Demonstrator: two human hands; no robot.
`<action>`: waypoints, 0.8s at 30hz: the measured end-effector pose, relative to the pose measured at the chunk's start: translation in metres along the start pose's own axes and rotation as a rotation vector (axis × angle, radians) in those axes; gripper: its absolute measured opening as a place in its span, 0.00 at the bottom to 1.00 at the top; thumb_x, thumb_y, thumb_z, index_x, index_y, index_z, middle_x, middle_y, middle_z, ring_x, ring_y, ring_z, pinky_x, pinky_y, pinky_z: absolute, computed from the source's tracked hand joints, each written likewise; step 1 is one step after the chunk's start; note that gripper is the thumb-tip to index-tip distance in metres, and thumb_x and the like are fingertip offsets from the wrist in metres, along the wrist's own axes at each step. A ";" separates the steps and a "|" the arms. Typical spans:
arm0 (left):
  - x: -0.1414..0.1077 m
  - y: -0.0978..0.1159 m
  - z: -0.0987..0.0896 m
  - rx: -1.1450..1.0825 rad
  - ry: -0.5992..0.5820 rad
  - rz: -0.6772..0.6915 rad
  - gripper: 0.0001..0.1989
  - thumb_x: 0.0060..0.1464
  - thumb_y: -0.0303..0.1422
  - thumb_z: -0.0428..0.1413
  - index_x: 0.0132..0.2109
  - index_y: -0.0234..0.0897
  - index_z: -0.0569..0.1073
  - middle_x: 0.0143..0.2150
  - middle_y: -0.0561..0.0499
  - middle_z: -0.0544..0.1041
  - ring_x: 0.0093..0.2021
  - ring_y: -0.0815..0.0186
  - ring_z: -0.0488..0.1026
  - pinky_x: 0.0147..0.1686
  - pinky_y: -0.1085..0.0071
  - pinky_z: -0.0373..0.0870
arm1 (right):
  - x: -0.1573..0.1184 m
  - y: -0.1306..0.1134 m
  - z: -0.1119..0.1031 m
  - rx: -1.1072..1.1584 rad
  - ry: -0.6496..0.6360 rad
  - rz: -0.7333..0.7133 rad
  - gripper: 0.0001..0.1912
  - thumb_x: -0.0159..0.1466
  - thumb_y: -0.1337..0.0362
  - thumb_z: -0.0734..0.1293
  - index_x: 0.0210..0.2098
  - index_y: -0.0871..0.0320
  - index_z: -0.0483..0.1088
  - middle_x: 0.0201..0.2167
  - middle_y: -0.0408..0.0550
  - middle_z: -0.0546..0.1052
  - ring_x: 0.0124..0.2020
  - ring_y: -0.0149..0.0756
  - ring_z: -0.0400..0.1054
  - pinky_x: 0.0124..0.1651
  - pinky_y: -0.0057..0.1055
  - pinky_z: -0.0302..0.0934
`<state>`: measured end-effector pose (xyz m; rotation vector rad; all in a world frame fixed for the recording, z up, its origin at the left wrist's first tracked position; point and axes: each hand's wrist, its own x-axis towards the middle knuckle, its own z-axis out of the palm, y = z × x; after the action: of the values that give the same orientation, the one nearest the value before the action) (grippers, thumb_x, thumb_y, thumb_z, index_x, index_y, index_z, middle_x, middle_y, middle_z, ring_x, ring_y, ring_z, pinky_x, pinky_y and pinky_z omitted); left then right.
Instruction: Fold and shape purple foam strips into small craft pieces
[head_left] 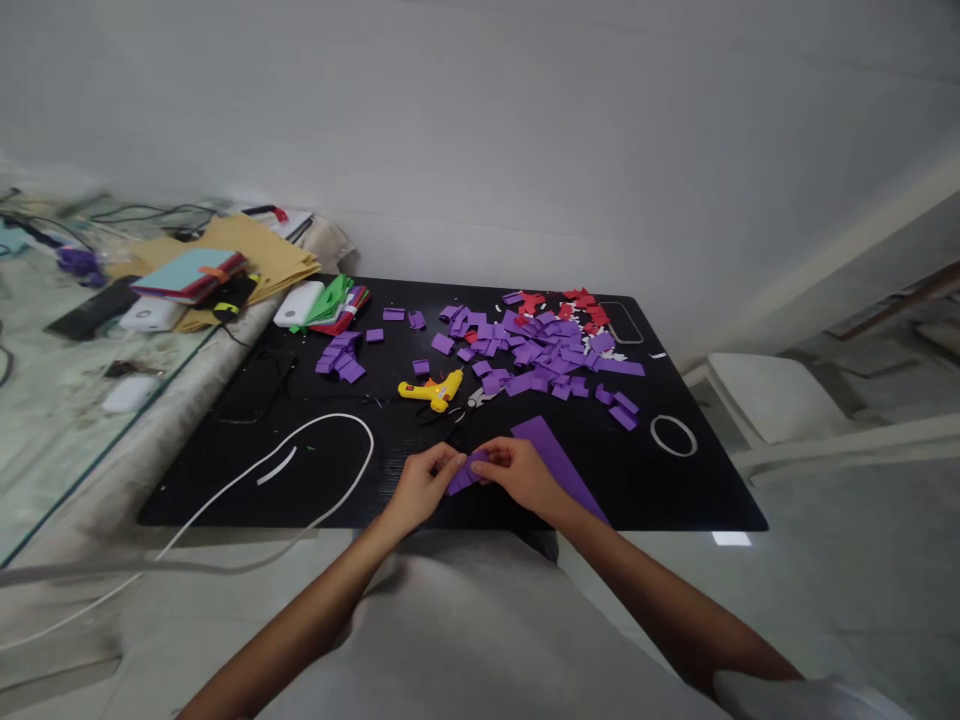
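Observation:
Near the front edge of the black table (390,507), my left hand (422,486) and my right hand (519,472) pinch a small folded purple piece (463,477) between them. A long purple strip (562,470) lies partly under my right hand. Just beyond my hands are a yellow glue gun (435,390) and small pliers (480,397). Many folded purple pieces (551,350) are heaped at the back right, with red pieces (585,305) behind them. A smaller purple cluster (341,357) sits at the back left.
A white cable (360,440) loops over the table's left side. A white ring (673,436) lies at the right. The glass-topped surface (45,400) at the left bears envelopes (262,255) and notebooks (187,275). A white chair (776,395) stands to the right.

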<state>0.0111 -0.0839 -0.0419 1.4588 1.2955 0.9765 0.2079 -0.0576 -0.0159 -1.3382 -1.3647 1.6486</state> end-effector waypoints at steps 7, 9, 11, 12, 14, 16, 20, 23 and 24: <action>-0.002 0.001 0.001 0.013 0.005 0.016 0.22 0.63 0.50 0.57 0.33 0.36 0.77 0.26 0.54 0.72 0.28 0.68 0.65 0.30 0.72 0.61 | 0.003 0.000 0.001 0.026 -0.034 0.025 0.20 0.49 0.52 0.82 0.33 0.58 0.78 0.28 0.44 0.81 0.31 0.37 0.77 0.41 0.39 0.77; -0.002 0.001 0.001 0.017 0.002 0.020 0.21 0.63 0.49 0.57 0.33 0.36 0.78 0.26 0.54 0.72 0.28 0.68 0.65 0.30 0.73 0.60 | 0.003 0.001 0.001 0.028 -0.026 0.031 0.21 0.48 0.52 0.83 0.33 0.58 0.79 0.27 0.43 0.80 0.31 0.38 0.77 0.40 0.40 0.77; -0.002 0.001 0.002 0.018 0.003 0.025 0.21 0.63 0.49 0.57 0.33 0.36 0.78 0.26 0.54 0.73 0.28 0.68 0.65 0.30 0.73 0.60 | 0.003 0.001 0.000 0.027 -0.024 0.035 0.22 0.48 0.51 0.83 0.33 0.58 0.79 0.27 0.43 0.80 0.31 0.38 0.77 0.41 0.41 0.78; -0.002 0.001 0.002 0.018 0.003 0.028 0.20 0.63 0.49 0.58 0.33 0.36 0.78 0.26 0.54 0.73 0.28 0.68 0.66 0.30 0.73 0.60 | 0.003 0.001 0.000 0.027 -0.026 0.037 0.22 0.48 0.51 0.83 0.33 0.58 0.79 0.27 0.44 0.81 0.31 0.38 0.77 0.41 0.41 0.78; -0.002 0.001 0.003 0.015 0.006 0.032 0.20 0.63 0.49 0.58 0.34 0.36 0.78 0.26 0.55 0.73 0.28 0.68 0.66 0.30 0.73 0.61 | 0.002 -0.001 -0.001 0.032 -0.036 0.048 0.23 0.48 0.50 0.83 0.34 0.59 0.79 0.27 0.44 0.81 0.31 0.38 0.78 0.42 0.41 0.78; -0.001 0.000 0.003 0.011 0.015 0.033 0.19 0.63 0.48 0.58 0.34 0.36 0.78 0.26 0.54 0.74 0.29 0.68 0.67 0.32 0.72 0.62 | 0.002 -0.002 -0.003 0.037 -0.048 0.064 0.24 0.47 0.50 0.84 0.35 0.59 0.78 0.28 0.44 0.81 0.32 0.38 0.78 0.42 0.40 0.78; -0.001 -0.001 0.002 -0.003 0.046 0.017 0.19 0.64 0.47 0.57 0.34 0.36 0.77 0.27 0.54 0.74 0.28 0.68 0.66 0.31 0.72 0.61 | 0.002 -0.002 -0.005 0.045 -0.062 0.084 0.27 0.46 0.53 0.84 0.39 0.59 0.77 0.27 0.44 0.81 0.32 0.40 0.80 0.41 0.40 0.77; -0.001 0.000 0.001 -0.019 0.040 0.007 0.20 0.64 0.48 0.57 0.34 0.36 0.77 0.26 0.55 0.73 0.27 0.69 0.65 0.30 0.72 0.60 | 0.003 0.000 -0.005 0.042 -0.067 0.075 0.26 0.46 0.53 0.84 0.38 0.59 0.76 0.25 0.43 0.81 0.30 0.40 0.80 0.41 0.40 0.77; -0.001 0.001 0.001 -0.024 0.031 0.006 0.20 0.64 0.48 0.57 0.34 0.36 0.78 0.26 0.55 0.73 0.27 0.69 0.66 0.30 0.72 0.61 | 0.003 0.000 -0.004 0.038 -0.073 0.071 0.25 0.47 0.53 0.84 0.38 0.59 0.76 0.25 0.43 0.81 0.30 0.40 0.80 0.40 0.40 0.77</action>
<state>0.0121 -0.0851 -0.0413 1.4352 1.2982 1.0193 0.2111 -0.0536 -0.0168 -1.3312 -1.3343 1.7772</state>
